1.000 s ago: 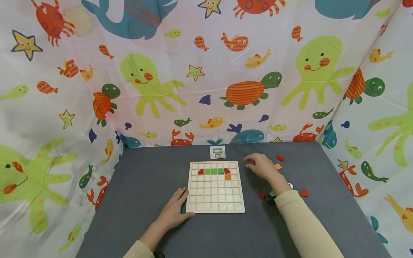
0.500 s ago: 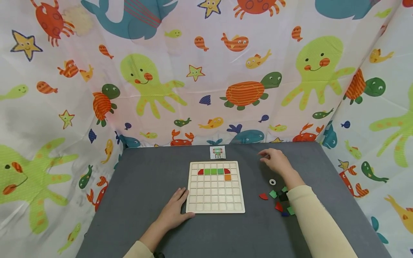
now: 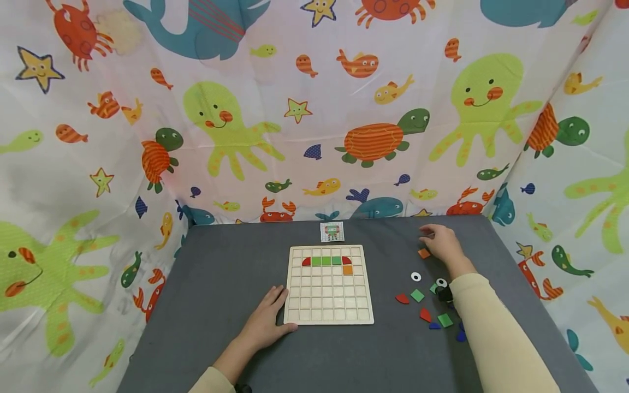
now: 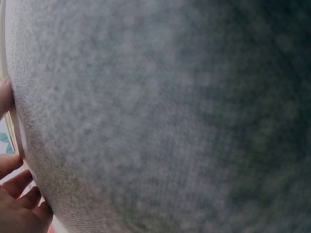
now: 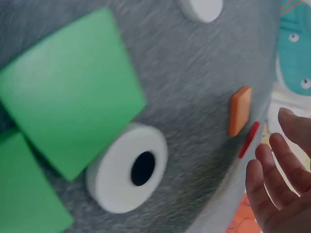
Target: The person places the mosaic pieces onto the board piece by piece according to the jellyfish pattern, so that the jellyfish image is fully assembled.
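My left hand (image 3: 267,321) rests at the lower left corner of a cream grid board (image 3: 329,303), thumb along the front edge and fingers by the left side. A row of red end pieces and green squares (image 3: 326,261) lies on the board, with an orange square (image 3: 348,269) under its right end. My right hand (image 3: 442,244) hovers at the back right, fingers loosely bent and nothing visible in them. Just below it lies a loose orange tile (image 3: 424,253). In the right wrist view, a red piece (image 5: 250,140) lies near the fingertips.
A small picture card (image 3: 332,232) lies behind the board. Loose pieces are scattered at the right: white rings (image 3: 416,277), green squares (image 3: 445,320), red wedges (image 3: 425,315) and blue pieces (image 3: 461,334). The right forearm covers part of that area. A sea-animal curtain (image 3: 295,180) borders the table.
My right hand has moved right, away from the board, to near the loose orange tile. More loose pieces show where the forearm covered them. My left hand and the board have stayed put.
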{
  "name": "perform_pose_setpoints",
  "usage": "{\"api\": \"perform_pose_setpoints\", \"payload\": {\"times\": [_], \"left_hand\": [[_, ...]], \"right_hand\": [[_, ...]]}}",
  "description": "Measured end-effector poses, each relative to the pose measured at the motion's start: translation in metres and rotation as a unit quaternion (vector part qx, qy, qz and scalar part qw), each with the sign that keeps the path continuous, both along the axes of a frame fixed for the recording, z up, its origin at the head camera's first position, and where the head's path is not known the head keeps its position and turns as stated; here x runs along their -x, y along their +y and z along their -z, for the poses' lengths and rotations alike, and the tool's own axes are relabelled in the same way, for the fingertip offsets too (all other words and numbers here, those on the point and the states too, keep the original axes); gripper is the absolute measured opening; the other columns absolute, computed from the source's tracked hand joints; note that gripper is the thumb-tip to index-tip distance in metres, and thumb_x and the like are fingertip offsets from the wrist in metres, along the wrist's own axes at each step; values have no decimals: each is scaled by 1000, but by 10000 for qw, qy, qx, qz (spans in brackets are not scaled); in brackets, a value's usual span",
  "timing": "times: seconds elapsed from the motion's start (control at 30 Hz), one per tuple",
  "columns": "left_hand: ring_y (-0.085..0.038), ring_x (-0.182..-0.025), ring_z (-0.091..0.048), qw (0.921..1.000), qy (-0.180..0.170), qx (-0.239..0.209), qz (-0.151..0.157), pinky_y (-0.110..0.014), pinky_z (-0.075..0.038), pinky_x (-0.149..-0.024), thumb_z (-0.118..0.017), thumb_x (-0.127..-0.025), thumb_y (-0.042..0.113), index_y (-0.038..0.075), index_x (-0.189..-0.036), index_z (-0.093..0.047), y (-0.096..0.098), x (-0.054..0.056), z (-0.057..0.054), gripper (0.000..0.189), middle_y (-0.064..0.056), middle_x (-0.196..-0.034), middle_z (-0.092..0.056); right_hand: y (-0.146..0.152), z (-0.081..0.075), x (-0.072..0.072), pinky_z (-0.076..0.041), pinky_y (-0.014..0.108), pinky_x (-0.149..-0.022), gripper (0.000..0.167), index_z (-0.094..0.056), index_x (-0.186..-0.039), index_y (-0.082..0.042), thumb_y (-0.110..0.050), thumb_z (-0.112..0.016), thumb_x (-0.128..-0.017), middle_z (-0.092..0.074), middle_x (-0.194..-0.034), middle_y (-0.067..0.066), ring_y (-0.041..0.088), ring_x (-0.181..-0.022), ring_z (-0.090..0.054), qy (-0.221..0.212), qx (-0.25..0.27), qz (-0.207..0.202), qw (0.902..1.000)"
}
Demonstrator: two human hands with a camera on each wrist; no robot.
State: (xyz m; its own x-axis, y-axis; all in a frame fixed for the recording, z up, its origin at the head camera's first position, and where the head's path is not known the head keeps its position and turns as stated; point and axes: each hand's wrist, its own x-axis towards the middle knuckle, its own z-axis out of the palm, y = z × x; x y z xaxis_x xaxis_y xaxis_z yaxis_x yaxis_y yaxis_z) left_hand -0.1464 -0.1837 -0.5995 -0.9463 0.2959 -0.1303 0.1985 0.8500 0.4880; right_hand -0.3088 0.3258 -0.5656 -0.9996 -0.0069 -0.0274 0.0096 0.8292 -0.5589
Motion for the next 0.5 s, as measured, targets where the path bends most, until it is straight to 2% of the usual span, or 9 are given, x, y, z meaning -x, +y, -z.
{"api": "perform_pose_setpoints", "payload": {"times": [0.23, 0.5], "left_hand": [[-35, -154, -23, 10000, -7, 6, -37, -56, -38, -113, -80, -82, 52, 9, -157, -37, 1, -1, -1, 97, -14, -165, -30], [-35, -154, -23, 10000, 41, 52, -3, -56, -37, -113, -79, -82, 53, 8, -157, -37, 2, 0, -1, 97, -14, -164, -30]], "right_hand": [[5, 9, 2, -46, 59, -97, 37, -63, -129, 3, -13, -67, -97, -66, -123, 27, 43, -112, -60, -19, -143, 210, 9997], [8, 13, 4, -42, 62, -104, 35, -64, -129, 7, -10, -63, -98, -64, -128, 29, 50, -122, -54, -183, -330, 45, 9993]]}}
